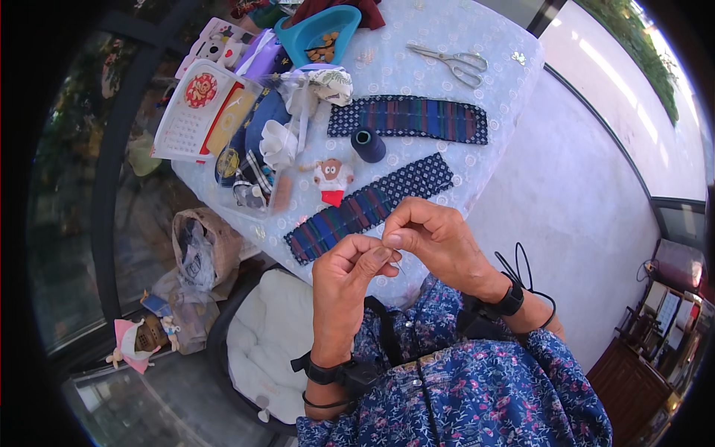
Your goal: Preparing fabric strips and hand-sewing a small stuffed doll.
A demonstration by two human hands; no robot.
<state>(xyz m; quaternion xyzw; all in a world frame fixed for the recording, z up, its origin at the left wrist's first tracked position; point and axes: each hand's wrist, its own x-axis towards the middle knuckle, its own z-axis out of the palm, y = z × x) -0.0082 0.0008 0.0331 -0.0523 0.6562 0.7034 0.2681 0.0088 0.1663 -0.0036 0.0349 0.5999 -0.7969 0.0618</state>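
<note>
My left hand (352,271) and my right hand (433,240) meet at the fingertips above the table's near edge. Thumb and forefinger of the left pinch a thin sewing needle or thread (400,269), whose end pokes out below. The right thumb and forefinger are also pinched together; what lies between them is too small to make out. Just beyond my hands lies a dark patterned fabric strip (357,212) with a striped section. Farther back is a second, similar strip (424,118). A cone of dark blue thread (368,145) stands between the two strips, near a small animal-shaped plush (332,179).
Metal scissors (455,62) lie on the flowered tablecloth (413,22). At the left, a clear plastic box (268,209) holds cloth pieces, beside a calendar (192,114). A blue tray (349,25) contains brown pieces. A cushioned chair (268,335) stands below the table.
</note>
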